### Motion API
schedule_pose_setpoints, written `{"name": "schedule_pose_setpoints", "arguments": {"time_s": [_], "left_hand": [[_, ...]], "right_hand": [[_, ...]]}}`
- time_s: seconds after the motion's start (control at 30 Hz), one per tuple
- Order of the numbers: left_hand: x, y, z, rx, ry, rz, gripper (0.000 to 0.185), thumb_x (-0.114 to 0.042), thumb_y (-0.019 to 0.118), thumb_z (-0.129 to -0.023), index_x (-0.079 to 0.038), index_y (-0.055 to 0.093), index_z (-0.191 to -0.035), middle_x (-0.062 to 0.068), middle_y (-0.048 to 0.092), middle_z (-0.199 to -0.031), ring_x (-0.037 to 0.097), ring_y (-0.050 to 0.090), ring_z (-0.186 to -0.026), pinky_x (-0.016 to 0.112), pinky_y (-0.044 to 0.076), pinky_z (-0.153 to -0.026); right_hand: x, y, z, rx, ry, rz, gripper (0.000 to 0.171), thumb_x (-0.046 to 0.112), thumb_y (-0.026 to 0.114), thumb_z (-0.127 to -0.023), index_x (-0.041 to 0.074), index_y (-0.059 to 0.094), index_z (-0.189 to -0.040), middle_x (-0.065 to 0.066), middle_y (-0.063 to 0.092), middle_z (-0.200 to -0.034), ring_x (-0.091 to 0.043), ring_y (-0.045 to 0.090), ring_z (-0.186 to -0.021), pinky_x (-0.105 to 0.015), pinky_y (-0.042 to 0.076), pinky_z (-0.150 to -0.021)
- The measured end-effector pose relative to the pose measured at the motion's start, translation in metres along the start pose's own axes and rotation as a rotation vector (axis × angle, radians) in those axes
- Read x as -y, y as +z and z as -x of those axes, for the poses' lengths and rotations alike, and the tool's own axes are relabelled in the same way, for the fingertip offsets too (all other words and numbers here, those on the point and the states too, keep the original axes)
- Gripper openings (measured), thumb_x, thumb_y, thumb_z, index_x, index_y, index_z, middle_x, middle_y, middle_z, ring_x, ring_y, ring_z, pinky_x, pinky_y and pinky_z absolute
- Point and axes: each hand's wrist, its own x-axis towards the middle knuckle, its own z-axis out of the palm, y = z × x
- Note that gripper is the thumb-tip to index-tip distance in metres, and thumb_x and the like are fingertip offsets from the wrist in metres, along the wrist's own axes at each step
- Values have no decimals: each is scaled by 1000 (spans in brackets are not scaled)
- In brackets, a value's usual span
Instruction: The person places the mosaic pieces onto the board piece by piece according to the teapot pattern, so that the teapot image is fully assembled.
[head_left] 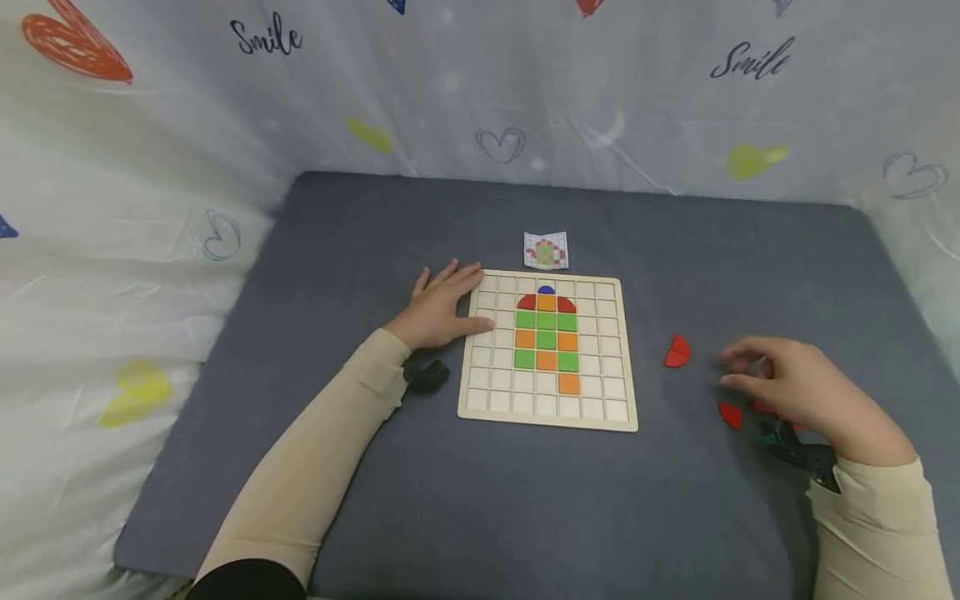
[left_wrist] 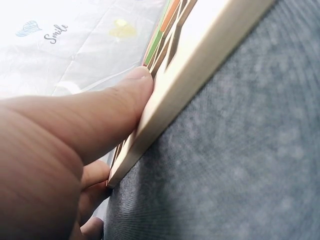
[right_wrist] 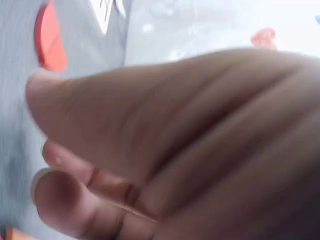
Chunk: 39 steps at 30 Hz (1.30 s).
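Observation:
My left hand rests on the left side of a wooden grid board, its thumb across the frame and its straight fingers at the upper left corner. Flat coloured pieces fill the board's middle columns: a blue half-round on top, red quarter-rounds below it, then green squares and orange squares. Over the cloth to the right, my right hand hovers with loosely bent fingers and nothing between them. Loose red quarter-round pieces lie beneath and beside it, some partly hidden by the hand.
A small picture card with a coloured grid pattern lies just beyond the board. Two red pieces lie together between the board and my right hand. Grey cloth covers the table, and a printed white curtain hangs behind it.

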Motion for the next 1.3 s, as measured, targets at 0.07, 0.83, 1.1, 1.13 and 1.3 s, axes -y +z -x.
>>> {"name": "schedule_pose_setpoints", "arguments": {"time_s": [0.07, 0.83, 1.1, 1.13, 1.3], "left_hand": [[1, 1, -1, 2, 5, -3, 94, -54, 73, -96, -15, 27, -168, -1, 19, -176, 26, 0, -164, 54, -16, -128], [5, 2, -4, 7, 26, -7, 93, -53, 71, -98, -16, 25, -169, -1, 16, -177, 25, -1, -164, 54, -18, -128], [7, 2, -4, 0, 29, 0, 93, -53, 73, -97, -16, 25, -169, -1, 16, -177, 25, 0, -164, 53, -17, -128], [7, 2, -4, 1, 29, 1, 94, -53, 73, -97, -16, 25, -169, -1, 16, -177, 25, 0, -164, 53, -17, -128], [7, 3, -4, 4, 31, 1, 94, -54, 72, -97, -16, 25, -169, -1, 16, -177, 25, 0, -164, 53, -18, -128]], "right_hand": [[-11, -3, 3, 5, 22, 12, 38, 21, 79, -96, -1, 69, -126, -21, 71, -114, -11, 61, -68, -30, 48, -54], [-69, -10, 18, 11, 252, 52, 34, 11, 75, -93, -14, 64, -114, -30, 62, -97, -32, 61, -76, -34, 48, -57], [-64, -4, 13, -4, 222, 15, 25, 6, 69, -97, -14, 63, -111, -12, 64, -82, -19, 54, -66, -32, 44, -54], [-63, -4, 13, 2, 220, 5, 24, 5, 68, -98, -14, 62, -111, -11, 64, -81, -18, 54, -65, -32, 43, -53], [-62, -4, 12, 23, 206, -3, 26, 8, 68, -100, -13, 62, -113, -7, 67, -81, -15, 53, -65, -30, 43, -54]]}}
